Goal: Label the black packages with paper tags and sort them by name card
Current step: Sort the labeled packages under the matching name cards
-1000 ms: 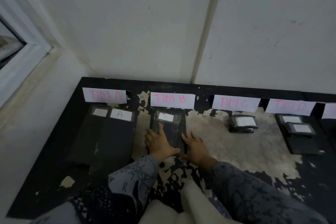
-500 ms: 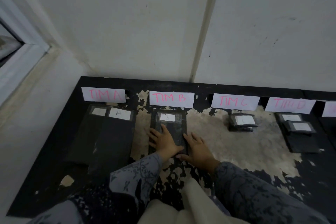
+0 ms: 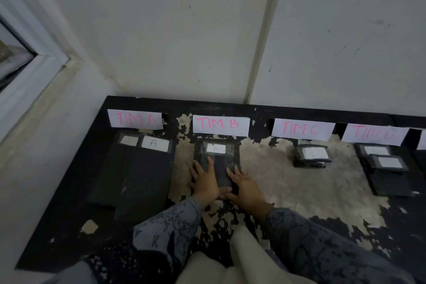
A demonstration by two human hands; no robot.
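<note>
A black package (image 3: 221, 168) with a white tag marked B (image 3: 216, 148) lies below the name card TIM B (image 3: 220, 123). My left hand (image 3: 204, 180) lies flat on its left side, fingers straight. On its right near corner my right hand (image 3: 244, 185) presses with spread fingers. Two long black packages (image 3: 143, 173) with tags, one marked A (image 3: 155, 143), lie under the card TIM A (image 3: 136, 119). A small tagged package (image 3: 311, 155) sits under TIM C (image 3: 302, 128). Stacked tagged packages (image 3: 387, 173) sit under TIM D (image 3: 374, 134).
The black tabletop (image 3: 69, 210) has worn, peeling patches in the middle. White walls close off the back and left, with a window frame (image 3: 27, 76) at the far left. Another card edge (image 3: 423, 140) shows at the right border.
The B package has slid a little farther toward the TIM B card under both hands. Both hands have stayed flat on it.
</note>
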